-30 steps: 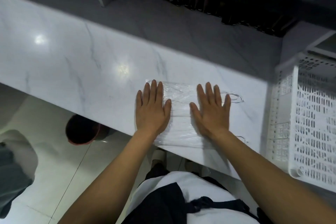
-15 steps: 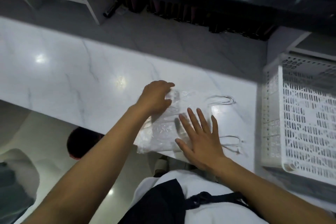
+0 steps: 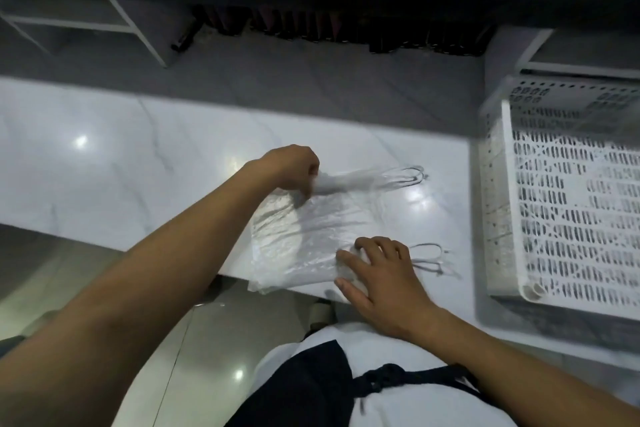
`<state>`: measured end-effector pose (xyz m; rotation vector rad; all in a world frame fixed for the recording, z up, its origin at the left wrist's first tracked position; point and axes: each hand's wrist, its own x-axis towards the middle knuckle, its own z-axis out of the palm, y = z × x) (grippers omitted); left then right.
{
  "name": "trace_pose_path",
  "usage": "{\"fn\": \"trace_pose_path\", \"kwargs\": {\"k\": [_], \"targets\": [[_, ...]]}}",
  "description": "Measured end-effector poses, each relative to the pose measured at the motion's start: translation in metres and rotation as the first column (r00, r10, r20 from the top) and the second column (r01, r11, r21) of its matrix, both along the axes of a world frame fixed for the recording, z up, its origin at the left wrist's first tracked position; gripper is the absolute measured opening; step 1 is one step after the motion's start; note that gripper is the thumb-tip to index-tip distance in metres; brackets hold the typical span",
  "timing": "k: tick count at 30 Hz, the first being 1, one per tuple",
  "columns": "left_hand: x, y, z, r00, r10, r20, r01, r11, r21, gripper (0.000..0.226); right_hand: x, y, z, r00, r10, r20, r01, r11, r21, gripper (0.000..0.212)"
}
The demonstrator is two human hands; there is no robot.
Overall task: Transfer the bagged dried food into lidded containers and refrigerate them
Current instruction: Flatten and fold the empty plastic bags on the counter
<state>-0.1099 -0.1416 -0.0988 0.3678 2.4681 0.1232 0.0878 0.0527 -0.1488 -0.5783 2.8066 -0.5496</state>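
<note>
Clear plastic bag (image 3: 311,232) lies flat and empty-looking on the white marble surface (image 3: 138,163), its near edge hanging slightly over the front rim. From the head view, the left hand (image 3: 294,172) reaches across to the bag's far edge, its grip curled and pinching a bunched fold of the plastic, which stretches rightward from the fingers toward 1 thin loop handle (image 3: 408,177). The right hand (image 3: 381,270) rests on the bag's near right corner, its grip curled with fingertips pressing and gathering the plastic there; a 2nd loop handle (image 3: 429,258) lies on the surface just beside this hand. A white perforated basket (image 3: 568,218) stands to the right, apart from the bag. Beyond the surface runs a grey floor strip (image 3: 311,80) with dark items lined along a black wall. Below, the person's white shirt and dark apron (image 3: 311,388) show
</note>
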Motion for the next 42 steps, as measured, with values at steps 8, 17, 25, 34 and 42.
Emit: {"fn": "trace_pose_path", "kwargs": {"k": [8, 17, 25, 34, 42], "targets": [[0.088, 0.010, 0.046, 0.978, 0.104, -0.178, -0.078, 0.986, 0.150, 0.033, -0.018, 0.019, 0.050, 0.941, 0.147, 0.305, -0.106, 0.984, -0.144, 0.057], [0.204, 0.012, -0.016, 0.959, 0.196, -0.207, -0.150, 0.964, 0.218, 0.043, -0.034, 0.009, 0.077, 0.992, 0.012, -0.125, -0.056, 0.932, -0.357, 0.048], [0.203, 0.003, -0.014, 0.802, 0.595, -0.051, -0.515, 0.733, 0.444, 0.053, -0.022, -0.003, -0.029, 0.978, 0.208, 0.026, -0.209, 0.951, 0.230, 0.064], [0.154, 0.015, -0.011, 0.858, 0.512, 0.040, -0.513, 0.858, 0.027, 0.082, -0.028, 0.003, -0.033, 0.983, 0.184, -0.024, -0.181, 0.979, 0.093, 0.070], [0.178, 0.036, -0.014, 0.868, 0.497, -0.018, -0.496, 0.868, 0.028, 0.056, -0.041, 0.023, -0.030, 0.987, 0.161, 0.025, -0.147, 0.942, -0.301, 0.076]]}}
